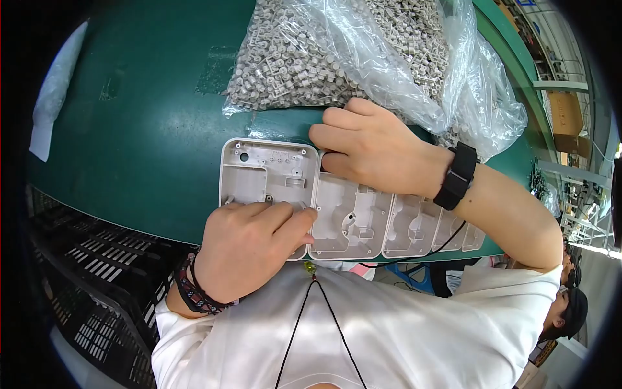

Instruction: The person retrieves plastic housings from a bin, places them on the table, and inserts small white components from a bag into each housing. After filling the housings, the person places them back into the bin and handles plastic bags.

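A pale grey plastic housing (249, 181) lies open side up at the left end of a row of similar housings. My left hand (249, 240) is closed over its near part, fingers bent down inside and thumb by its right wall. Farther back, my right hand (369, 142) is closed at the far edge of the neighbouring housing (330, 201). Whatever its curled fingers hold is hidden. Just beyond that hand sits a clear plastic bag (382, 58), full of small grey plastic parts (285, 74).
More housings (411, 223) continue along the near edge of the green table (149, 117). Black plastic crates (103, 279) stand below at the left. White wrapping (55, 97) lies at the far left. A person (570, 311) and a cardboard box (565, 120) are to the right.
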`<state>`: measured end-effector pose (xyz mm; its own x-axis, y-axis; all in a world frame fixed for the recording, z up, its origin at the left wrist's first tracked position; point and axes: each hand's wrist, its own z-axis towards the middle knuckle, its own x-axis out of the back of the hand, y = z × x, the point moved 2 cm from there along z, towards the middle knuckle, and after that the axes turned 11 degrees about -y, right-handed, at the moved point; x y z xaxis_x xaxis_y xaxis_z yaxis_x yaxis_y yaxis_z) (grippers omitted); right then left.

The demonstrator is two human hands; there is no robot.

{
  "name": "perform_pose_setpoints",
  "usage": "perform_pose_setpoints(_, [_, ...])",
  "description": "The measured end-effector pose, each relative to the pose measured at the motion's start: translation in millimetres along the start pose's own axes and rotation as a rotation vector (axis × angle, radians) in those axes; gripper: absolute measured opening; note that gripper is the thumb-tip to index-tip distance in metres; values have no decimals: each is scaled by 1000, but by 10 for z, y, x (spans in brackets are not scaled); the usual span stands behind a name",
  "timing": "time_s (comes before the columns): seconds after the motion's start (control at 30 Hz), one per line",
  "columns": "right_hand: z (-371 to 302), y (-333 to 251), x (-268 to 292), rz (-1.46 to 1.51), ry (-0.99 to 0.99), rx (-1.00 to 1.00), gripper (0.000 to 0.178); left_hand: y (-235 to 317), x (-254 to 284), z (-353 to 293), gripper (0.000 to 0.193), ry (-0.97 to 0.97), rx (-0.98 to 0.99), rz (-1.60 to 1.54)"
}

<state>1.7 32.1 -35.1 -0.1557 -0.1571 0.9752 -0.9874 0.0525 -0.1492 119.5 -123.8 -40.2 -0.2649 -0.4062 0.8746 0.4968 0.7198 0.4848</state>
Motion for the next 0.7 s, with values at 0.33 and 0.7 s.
perform_pose_setpoints(0.33, [-329, -76, 11, 325, -34, -184, 21, 5, -6, -30, 27, -4, 60, -77])
perform_pose_setpoints(0.7, [183, -646, 426, 489, 373, -180, 28, -161, -3, -84, 67, 264, 10, -1300])
